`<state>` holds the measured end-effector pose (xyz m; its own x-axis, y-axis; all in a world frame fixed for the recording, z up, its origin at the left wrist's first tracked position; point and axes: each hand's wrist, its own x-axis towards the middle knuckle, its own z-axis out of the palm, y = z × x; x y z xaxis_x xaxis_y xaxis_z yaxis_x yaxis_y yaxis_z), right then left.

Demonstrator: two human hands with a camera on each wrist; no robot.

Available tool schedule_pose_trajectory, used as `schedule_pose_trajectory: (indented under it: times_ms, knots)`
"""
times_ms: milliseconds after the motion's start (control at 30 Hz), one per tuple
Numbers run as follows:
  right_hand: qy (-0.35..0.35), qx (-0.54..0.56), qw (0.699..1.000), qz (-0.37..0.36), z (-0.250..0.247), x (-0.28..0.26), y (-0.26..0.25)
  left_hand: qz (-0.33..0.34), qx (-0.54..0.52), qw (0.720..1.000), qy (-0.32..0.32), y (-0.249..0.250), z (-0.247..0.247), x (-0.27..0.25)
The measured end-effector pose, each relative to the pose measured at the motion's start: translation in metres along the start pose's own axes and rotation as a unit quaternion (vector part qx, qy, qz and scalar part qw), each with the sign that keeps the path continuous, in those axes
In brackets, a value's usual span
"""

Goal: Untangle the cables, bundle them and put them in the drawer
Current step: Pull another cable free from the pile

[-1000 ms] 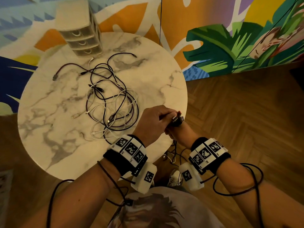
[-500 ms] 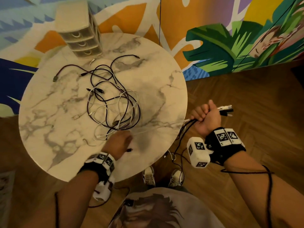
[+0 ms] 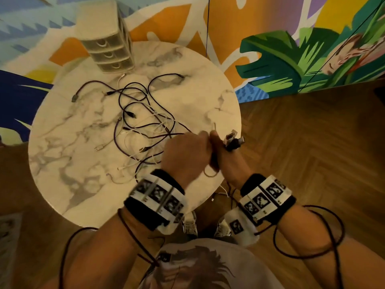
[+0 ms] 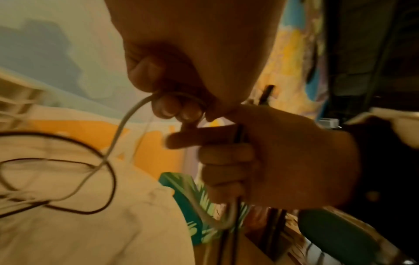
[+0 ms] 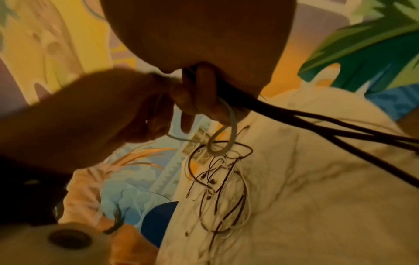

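Observation:
A tangle of dark and white cables [image 3: 143,124] lies on the round marble table [image 3: 73,163]. Both hands meet over the table's right edge. My right hand [image 3: 224,161] grips a bunch of cables, whose plugs [image 3: 233,140] stick out above its fist; the dark strands [image 5: 317,122] trail from it. My left hand [image 3: 187,152] is pressed against it and pinches a white cable [image 4: 127,125] that runs back into the tangle. In the right wrist view a loop of that white cable [image 5: 231,129] hangs under the right hand's curled fingers [image 5: 199,93].
A small beige unit with three closed drawers [image 3: 108,51] stands at the table's far edge. Cable ends dangle below the right hand towards the wooden floor [image 3: 312,163] and my shoes [image 3: 190,224]. A painted wall [image 3: 270,38] is behind.
The left hand has risen from the table's near edge, beside the tangle, with a white cable, to the right hand. The right hand has moved left from beside the table. The tangle shifted rightwards.

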<state>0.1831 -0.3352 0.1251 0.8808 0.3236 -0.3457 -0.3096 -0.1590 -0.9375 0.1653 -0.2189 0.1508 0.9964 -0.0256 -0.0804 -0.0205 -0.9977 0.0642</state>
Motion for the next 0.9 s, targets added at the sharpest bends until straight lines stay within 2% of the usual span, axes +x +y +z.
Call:
schedule_pose_trajectory:
  times_ms: [167,267,333,433,533,600,700,767,800,900]
  knots:
    - [0.009,-0.052,0.998,0.026,-0.005,0.01,0.012,0.02,0.022,1.0,-0.004,0.005,0.018,-0.007]
    - [0.041,-0.091,0.994,0.04,-0.013,0.021,0.015,0.015,-0.057,0.998,-0.034,-0.003,0.033,-0.011]
    - [0.052,-0.071,0.996,0.028,-0.017,0.027,0.012,0.013,-0.124,0.991,-0.039,-0.012,0.048,-0.013]
    - [0.058,0.002,0.998,-0.013,-0.025,0.032,0.004,0.02,-0.235,0.971,-0.049,-0.035,0.079,-0.016]
    - [0.098,0.081,0.991,-0.041,-0.037,0.037,-0.009,-0.05,-0.311,0.948,-0.049,-0.067,0.104,-0.014]
    - [0.128,0.167,0.977,-0.041,-0.046,0.04,-0.016,-0.101,-0.338,0.935,-0.031,-0.081,0.105,-0.006]
    - [0.146,0.277,0.949,-0.04,-0.051,0.036,-0.021,-0.126,-0.368,0.921,0.038,-0.083,0.074,0.013]
    - [0.115,0.268,0.956,-0.02,-0.042,0.03,-0.018,-0.084,-0.346,0.928,0.109,-0.065,0.046,0.021]
    - [0.091,0.241,0.966,-0.008,-0.032,0.026,-0.016,-0.047,-0.313,0.941,0.12,-0.052,0.034,0.022]
    - [0.045,0.174,0.984,0.018,-0.009,0.018,-0.008,0.047,-0.194,0.975,0.093,-0.013,0.022,0.013]
